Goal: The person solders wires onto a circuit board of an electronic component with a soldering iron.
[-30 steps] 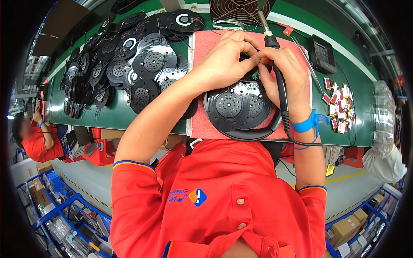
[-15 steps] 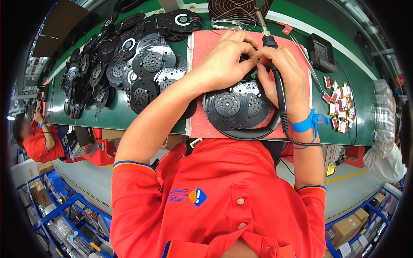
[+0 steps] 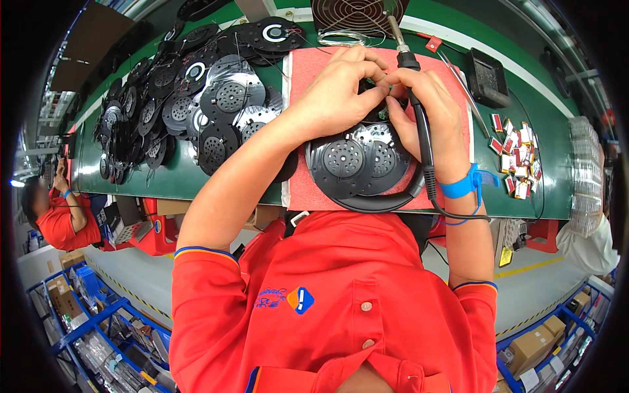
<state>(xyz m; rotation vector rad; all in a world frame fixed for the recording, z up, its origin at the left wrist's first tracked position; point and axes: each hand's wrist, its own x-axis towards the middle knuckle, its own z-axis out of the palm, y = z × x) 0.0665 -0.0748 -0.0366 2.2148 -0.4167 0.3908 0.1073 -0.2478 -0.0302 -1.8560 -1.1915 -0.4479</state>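
My left hand (image 3: 341, 88) is closed at the upper edge of a black round assembly, its thumb and fingertips pinched over a part too small to make out. My right hand (image 3: 436, 118) has a soldering iron (image 3: 424, 134) lodged between its fingers, metal tip pointing away from me. Its thumb and forefinger meet the left fingertips beside a small green circuit board (image 3: 382, 114), mostly hidden by the hands. Below them, black perforated discs (image 3: 344, 159) with shiny film rest over a black ring (image 3: 377, 204) on a pink mat (image 3: 300, 187).
A large heap of similar black discs (image 3: 160, 108) covers the green bench at left. At right lie small silver-and-red packs (image 3: 519, 157) and a black tray (image 3: 488, 78). A fan grille (image 3: 359, 14) stands behind. A blue wrist strap (image 3: 462, 187) and cable trail from my right arm.
Both hands stay over the assembly with nearly the same grip. The view has shifted slightly; the soldering iron remains in my right hand.
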